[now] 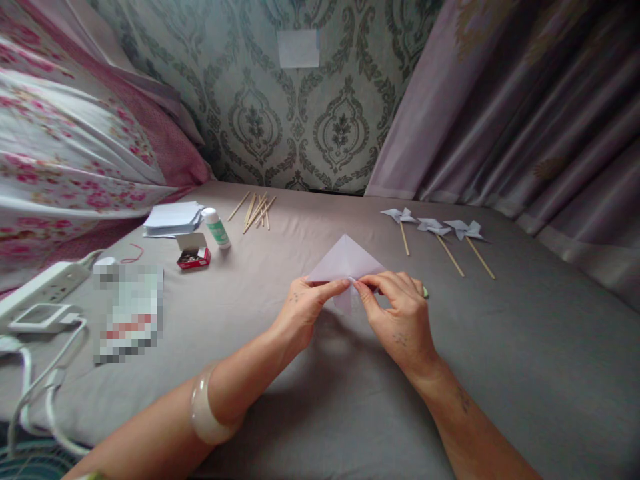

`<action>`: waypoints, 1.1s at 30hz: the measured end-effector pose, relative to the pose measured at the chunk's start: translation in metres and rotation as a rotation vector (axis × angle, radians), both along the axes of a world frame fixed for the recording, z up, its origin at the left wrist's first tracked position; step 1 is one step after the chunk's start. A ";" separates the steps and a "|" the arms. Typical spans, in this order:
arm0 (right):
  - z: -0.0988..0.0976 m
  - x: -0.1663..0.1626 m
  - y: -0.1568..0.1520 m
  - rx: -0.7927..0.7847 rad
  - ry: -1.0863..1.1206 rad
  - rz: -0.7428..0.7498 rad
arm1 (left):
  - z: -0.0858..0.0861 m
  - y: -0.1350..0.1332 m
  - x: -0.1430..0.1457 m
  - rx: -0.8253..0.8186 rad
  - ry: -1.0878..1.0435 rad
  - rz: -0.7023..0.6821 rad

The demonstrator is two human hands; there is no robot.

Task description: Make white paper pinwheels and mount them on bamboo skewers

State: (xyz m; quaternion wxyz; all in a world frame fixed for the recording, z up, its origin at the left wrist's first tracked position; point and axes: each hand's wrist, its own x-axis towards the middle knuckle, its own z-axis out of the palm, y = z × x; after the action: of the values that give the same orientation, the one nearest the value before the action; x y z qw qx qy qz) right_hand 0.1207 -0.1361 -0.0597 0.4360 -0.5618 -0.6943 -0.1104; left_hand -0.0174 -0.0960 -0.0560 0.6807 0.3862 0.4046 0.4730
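Observation:
A sheet of white paper (346, 257) is held up in front of me, one corner pointing away. My left hand (303, 303) grips its left side, the thumb pressed near the middle of the near edge. From the other side my right hand (397, 303) pinches the paper close to that thumb, with a narrow flap hanging below the fingertips. Something small and green (425, 292) shows by the right hand's outer fingers; I cannot make out what it is. The fingers under the paper are hidden.
At right lie three paper pinwheels (440, 228) on sticks. Several loose wooden sticks (257, 210) lie at the back. To the left are a paper stack (173, 219), a glue stick (217, 229), an open small red box (193, 257) and a power strip (55, 288) with cables.

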 end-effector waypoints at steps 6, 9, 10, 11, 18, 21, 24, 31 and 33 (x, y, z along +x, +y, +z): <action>0.000 0.000 0.000 0.003 -0.017 -0.003 | 0.000 0.000 0.001 -0.001 0.006 0.006; 0.000 -0.001 0.000 0.006 -0.020 -0.005 | 0.000 0.000 0.001 0.002 0.005 -0.010; 0.000 -0.001 -0.001 0.005 -0.019 -0.006 | 0.000 0.000 0.000 0.005 0.006 -0.013; 0.000 -0.001 -0.001 0.002 -0.017 -0.006 | -0.001 0.000 0.000 0.006 0.010 -0.013; 0.000 -0.003 -0.002 -0.016 -0.016 0.004 | 0.000 -0.001 0.000 -0.004 0.037 0.001; 0.000 -0.004 -0.002 -0.017 -0.014 0.007 | 0.002 -0.002 0.001 -0.012 0.053 0.012; -0.001 -0.005 -0.002 -0.013 -0.010 0.016 | 0.002 -0.003 0.001 -0.022 0.075 0.031; 0.001 -0.008 -0.004 -0.020 -0.004 0.037 | -0.003 -0.001 0.002 -0.033 0.160 0.083; 0.002 -0.007 -0.004 -0.015 0.025 0.041 | -0.004 0.001 0.001 -0.052 0.137 0.074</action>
State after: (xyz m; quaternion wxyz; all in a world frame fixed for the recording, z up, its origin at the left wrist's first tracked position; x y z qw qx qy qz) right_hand 0.1139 -0.1398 -0.0573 0.4426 -0.5521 -0.7010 -0.0893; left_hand -0.0159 -0.0952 -0.0603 0.6433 0.3849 0.4762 0.4596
